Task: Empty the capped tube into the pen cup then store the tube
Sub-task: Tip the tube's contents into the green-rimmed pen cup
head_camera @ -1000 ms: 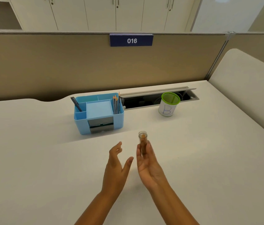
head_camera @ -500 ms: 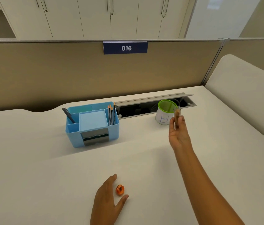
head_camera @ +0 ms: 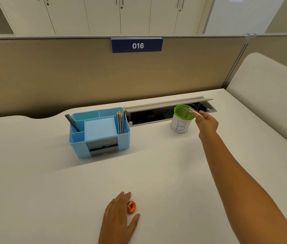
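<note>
My right hand [head_camera: 206, 122] grips a clear tube [head_camera: 194, 112], tipped nearly flat with its open mouth over the green rim of the pen cup [head_camera: 181, 122]. The cup is white mesh with a blue "B" on it and stands at the far right of the desk. The tube looks clear inside. My left hand [head_camera: 117, 220] rests flat on the desk near the front edge, fingers spread. The orange cap [head_camera: 131, 206] lies on the desk between its thumb and fingers.
A blue desk organiser [head_camera: 99, 132] with pencils, a pen and a note pad stands left of the cup. Behind both runs an open cable tray [head_camera: 158, 113] in the desk. A beige partition [head_camera: 86, 76] closes the back.
My right hand has gone farther out to the cup and tilted the tube from upright to nearly flat over the rim. The brown contents no longer show. My left hand stays by the cap.
</note>
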`<state>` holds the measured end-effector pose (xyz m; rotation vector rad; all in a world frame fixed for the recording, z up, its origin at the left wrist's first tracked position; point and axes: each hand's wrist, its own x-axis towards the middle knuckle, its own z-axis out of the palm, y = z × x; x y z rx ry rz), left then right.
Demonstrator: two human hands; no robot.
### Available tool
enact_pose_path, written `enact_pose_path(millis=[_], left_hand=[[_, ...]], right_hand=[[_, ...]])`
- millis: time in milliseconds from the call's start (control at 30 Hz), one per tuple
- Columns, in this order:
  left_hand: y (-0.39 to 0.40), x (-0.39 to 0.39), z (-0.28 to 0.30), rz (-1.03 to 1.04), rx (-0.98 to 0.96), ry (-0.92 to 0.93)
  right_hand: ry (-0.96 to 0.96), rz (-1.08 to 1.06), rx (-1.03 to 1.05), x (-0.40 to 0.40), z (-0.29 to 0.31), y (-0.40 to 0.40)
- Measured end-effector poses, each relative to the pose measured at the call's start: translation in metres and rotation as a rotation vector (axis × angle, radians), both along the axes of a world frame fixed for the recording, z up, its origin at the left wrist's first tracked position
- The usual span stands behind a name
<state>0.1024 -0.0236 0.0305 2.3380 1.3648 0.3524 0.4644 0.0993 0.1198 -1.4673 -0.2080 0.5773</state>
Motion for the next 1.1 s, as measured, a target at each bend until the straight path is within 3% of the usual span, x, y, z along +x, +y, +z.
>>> enact_pose_path(millis=[433, 767, 867, 1100], left_hand=[[0.002, 0.002, -0.01, 0.013, 0.069, -0.001], [0.004, 0.002, -0.012, 0.001, 0.107, -0.031], [0.001, 0.001, -0.002, 0.022, 0.037, -0.027], [-0.003, 0.001, -0.001, 0.004, 0.134, -0.061]], right_hand=[[-0.298, -0.062, -0.18, -0.002, 0.013, 0.008], [-0.417, -0.036, -0.232, -0.008, 0.013, 0.007], [-0.413, -0.034, -0.238, -0.008, 0.015, 0.005], [-0.442, 0.012, -0.292, -0.006, 0.016, 0.003]])
